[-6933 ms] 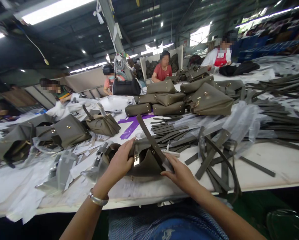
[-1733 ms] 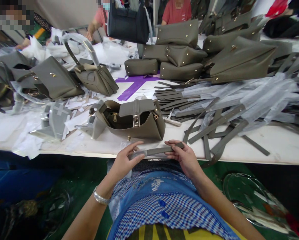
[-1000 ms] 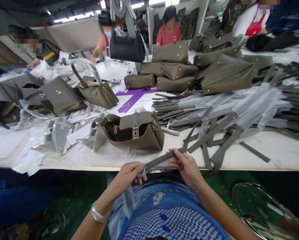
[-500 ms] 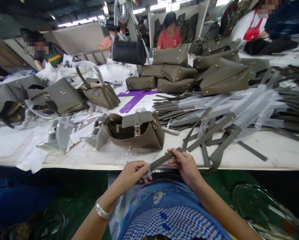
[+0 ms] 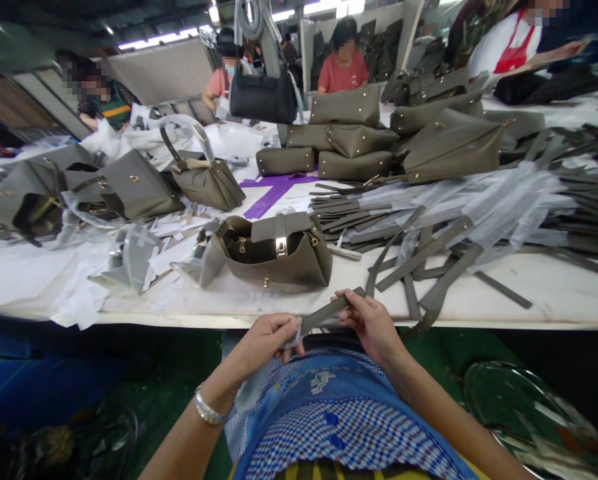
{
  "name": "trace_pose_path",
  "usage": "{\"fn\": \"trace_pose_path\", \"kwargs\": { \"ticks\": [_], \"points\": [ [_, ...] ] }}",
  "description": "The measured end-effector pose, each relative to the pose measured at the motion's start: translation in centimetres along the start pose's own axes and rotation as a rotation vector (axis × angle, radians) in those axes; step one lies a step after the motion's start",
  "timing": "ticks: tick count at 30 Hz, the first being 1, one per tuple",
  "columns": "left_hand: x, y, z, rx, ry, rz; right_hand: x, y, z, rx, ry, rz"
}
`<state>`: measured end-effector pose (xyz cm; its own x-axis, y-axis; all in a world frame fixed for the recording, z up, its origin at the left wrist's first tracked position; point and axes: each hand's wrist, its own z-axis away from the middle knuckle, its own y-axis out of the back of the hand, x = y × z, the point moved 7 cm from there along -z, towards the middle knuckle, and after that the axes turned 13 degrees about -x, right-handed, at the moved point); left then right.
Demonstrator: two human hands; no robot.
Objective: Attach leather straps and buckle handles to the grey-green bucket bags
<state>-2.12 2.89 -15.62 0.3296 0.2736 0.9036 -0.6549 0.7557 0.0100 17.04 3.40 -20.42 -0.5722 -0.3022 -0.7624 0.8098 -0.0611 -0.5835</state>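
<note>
Between my hands stretches an olive-grey leather strap (image 5: pixel 325 315), held at the table's front edge. My left hand (image 5: pixel 269 340) is closed on its left part, where clear plastic film wraps it; a wrapped length (image 5: pixel 253 389) hangs below that hand. The fingers of my right hand (image 5: pixel 371 323) pinch the strap near its right end. Just beyond my hands stands an open olive handbag (image 5: pixel 279 270) with a gold turn lock on its flap and a zip inside. Several loose straps (image 5: pixel 431 280) lie to the right of my right hand.
Straps in plastic film (image 5: pixel 509 207) are heaped at the right. Handbags (image 5: pixel 349 137) are stacked behind, and more olive bags (image 5: pixel 129 187) stand at the left. A black bag (image 5: pixel 263 97) hangs above the white table (image 5: pixel 339 300). Several people work across it.
The whole view has shifted slightly, with the table a little higher in the picture. Both hands keep their hold on the strap, which has barely moved.
</note>
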Motion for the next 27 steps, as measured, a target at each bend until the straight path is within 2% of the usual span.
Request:
{"fn": "trace_pose_path", "kwargs": {
  "ticks": [10,20,23,27],
  "points": [
    [-0.2,-0.2,0.5,-0.009,-0.012,-0.088,0.0,-0.7,1.0,-0.018,0.032,0.01],
    [0.0,0.1,0.1,-0.032,-0.014,-0.058,-0.1,-1.5,0.0,-0.045,0.0,0.048],
    [0.0,0.9,0.0,0.082,-0.01,-0.23,0.2,-1.8,-0.3,-0.086,-0.019,-0.015],
    [1.0,2.0,0.9,0.394,-0.089,-0.773,0.1,-1.5,-0.5,-0.107,0.025,-0.04]
  ]
}}
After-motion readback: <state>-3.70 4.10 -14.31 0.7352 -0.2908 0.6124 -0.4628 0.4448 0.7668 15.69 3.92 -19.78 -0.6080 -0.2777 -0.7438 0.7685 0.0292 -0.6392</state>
